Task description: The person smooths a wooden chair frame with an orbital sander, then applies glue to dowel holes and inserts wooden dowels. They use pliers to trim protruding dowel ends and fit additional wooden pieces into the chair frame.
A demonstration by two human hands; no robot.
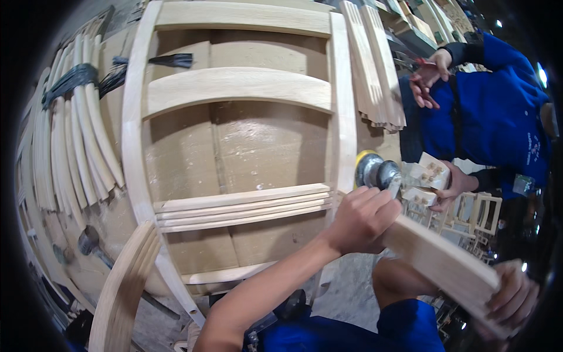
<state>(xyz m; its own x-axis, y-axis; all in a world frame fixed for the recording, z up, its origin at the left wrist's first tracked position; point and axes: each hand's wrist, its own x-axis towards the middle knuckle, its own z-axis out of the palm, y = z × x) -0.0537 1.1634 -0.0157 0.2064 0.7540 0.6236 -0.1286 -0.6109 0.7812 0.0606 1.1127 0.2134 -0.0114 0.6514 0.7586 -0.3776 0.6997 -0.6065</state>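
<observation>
My left hand is closed around the upper end of a pale wooden board, which slants down to the right. At its lower end, my right hand wraps round the board, partly blurred. Just beyond my left fingers sits a grey sander with a yellow pad, close to the right upright of a wooden chair-back frame. The frame has a curved rail and lies on the brown work surface. Several thin slats are laid across it.
Bundled curved sticks lie at left, near a dark-handled hammer. Stacked curved pieces stand lower left. Grooved strips lie at upper right. A co-worker in blue holds wooden blocks close by; chair frames stand behind.
</observation>
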